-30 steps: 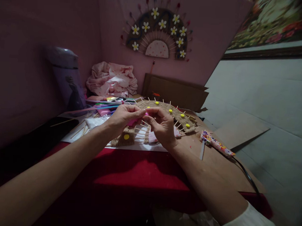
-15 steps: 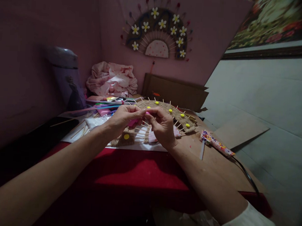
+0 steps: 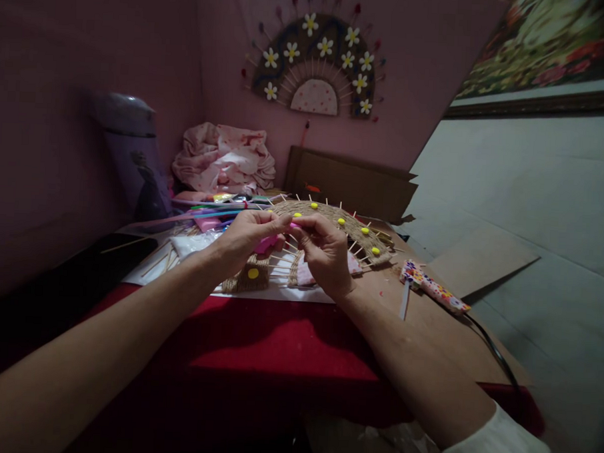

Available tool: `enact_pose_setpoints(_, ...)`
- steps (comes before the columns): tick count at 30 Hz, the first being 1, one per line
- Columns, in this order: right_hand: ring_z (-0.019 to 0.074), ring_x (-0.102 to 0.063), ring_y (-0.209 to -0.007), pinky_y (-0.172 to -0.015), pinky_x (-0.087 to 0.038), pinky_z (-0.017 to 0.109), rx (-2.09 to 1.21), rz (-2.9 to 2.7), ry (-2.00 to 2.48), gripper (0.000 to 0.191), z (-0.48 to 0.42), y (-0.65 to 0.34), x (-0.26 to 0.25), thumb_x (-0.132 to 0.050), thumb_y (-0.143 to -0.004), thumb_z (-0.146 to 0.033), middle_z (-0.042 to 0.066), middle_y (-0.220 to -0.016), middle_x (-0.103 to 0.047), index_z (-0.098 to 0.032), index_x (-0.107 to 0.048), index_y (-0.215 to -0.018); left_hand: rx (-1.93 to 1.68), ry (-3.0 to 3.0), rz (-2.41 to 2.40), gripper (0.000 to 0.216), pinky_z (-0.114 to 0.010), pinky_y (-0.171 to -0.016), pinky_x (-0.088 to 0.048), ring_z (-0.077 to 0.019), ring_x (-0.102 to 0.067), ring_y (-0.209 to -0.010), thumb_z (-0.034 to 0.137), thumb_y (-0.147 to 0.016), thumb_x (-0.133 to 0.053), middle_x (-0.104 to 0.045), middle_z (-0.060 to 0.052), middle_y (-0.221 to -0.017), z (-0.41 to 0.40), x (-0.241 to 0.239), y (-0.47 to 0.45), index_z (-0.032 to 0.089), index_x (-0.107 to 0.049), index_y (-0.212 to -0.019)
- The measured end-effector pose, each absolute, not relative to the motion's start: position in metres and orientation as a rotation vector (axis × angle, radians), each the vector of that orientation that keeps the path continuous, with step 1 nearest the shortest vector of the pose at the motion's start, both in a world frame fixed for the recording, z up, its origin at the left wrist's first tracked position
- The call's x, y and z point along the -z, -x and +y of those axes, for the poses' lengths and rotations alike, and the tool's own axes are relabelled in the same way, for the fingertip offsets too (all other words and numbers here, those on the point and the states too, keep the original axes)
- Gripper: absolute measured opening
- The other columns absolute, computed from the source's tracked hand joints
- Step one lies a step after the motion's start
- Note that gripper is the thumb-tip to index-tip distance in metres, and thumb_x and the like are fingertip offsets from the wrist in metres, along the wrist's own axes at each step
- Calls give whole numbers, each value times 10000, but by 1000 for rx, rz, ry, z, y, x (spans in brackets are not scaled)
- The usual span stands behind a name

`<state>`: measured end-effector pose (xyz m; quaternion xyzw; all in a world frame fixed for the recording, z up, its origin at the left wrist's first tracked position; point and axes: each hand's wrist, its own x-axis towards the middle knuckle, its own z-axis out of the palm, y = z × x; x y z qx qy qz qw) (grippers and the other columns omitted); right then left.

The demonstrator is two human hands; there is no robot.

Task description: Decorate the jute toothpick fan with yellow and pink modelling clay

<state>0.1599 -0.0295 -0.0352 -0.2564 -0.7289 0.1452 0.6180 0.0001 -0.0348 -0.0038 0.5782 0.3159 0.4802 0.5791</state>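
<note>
My left hand (image 3: 254, 236) is closed on a bright pink lump (image 3: 266, 243) that looks like modelling clay. Thumb and forefinger of my right hand (image 3: 324, 247) pinch a small pink bit (image 3: 295, 225) at the left fingertips, and the two hands touch there. Behind and beneath them lies a half-round fan of woven twine (image 3: 303, 208) on thin wooden sticks, dotted with flat yellow discs (image 3: 341, 221). Its pink fabric centre (image 3: 306, 273) is partly covered by my right hand.
A flower-patterned glue gun (image 3: 437, 289) with a black cord rests on cardboard at the right. Red cloth (image 3: 257, 345) covers the near table edge. Crumpled pink fabric (image 3: 225, 160) and a purple container (image 3: 129, 155) stand behind. A finished-looking flowered fan (image 3: 314, 60) hangs on the wall.
Hardly anything differs. Both hands stay together in the same place, with only a slight shift of the fingers around the pink piece.
</note>
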Motion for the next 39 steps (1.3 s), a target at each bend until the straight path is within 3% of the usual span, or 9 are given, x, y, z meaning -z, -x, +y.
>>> enact_pose_setpoints(6, 149, -619, -791, -715, -523, 313, -354, -1708, 598, 141, -29, -160, 36, -673, -875, -305, 31, -891, -677, -211, -685, -980, -1129, -1374, 715, 394, -165, -369, -247, -41, -406, -391, 436, -660, -818, -548, 1, -476, -36, 3, -1, 132, -583, -572)
enact_pose_setpoints(14, 140, -591, -764, -688, -490, 294, -324, -1701, 585, 56, -31, -160, 34, -654, -885, -242, 16, -825, -643, -210, -697, -906, -1116, -1357, 731, 392, -161, -363, -245, -48, -421, -394, 448, -650, -824, -570, -4, -495, -36, 4, 0, 137, -589, -606)
enact_pose_setpoints(32, 150, -616, -807, -711, -524, 308, -320, -1717, 622, 126, -32, -160, 35, -651, -888, -289, 33, -901, -673, -216, -675, -987, -1125, -1394, 728, 329, -173, -382, -244, -45, -406, -393, 369, -694, -796, -542, 5, -482, -41, -1, -1, 134, -588, -596)
enact_pose_setpoints(39, 153, -611, -800, -704, -514, 307, -316, -1721, 604, 85, -31, -160, 35, -624, -902, -275, 25, -858, -661, -219, -681, -928, -1128, -1399, 731, 329, -180, -383, -247, -47, -404, -393, 373, -706, -794, -558, -1, -497, -41, -1, -1, 130, -592, -615)
